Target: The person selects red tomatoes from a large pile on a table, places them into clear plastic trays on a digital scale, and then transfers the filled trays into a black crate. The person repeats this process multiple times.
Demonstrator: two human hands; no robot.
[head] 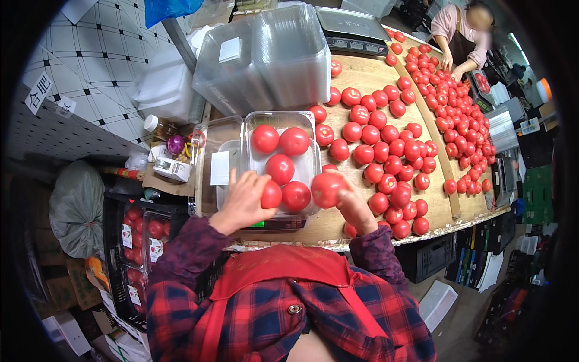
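My left hand has its fingers round a tomato at the near left corner of a clear plastic clamshell box. Several more tomatoes lie in this box, whose lid is folded back to the left with a white card on it. Just past the box's right wall, my right hand grips a large tomato. Beneath the box, part of a scale with a green lit display shows. Many loose tomatoes are spread over the wooden table to the right.
Stacked clear plastic boxes and a weighing scale stand at the back. A wooden strip divides the table; beyond it a co-worker's hands touch more tomatoes. Left are a label printer and a black crate of packed tomatoes.
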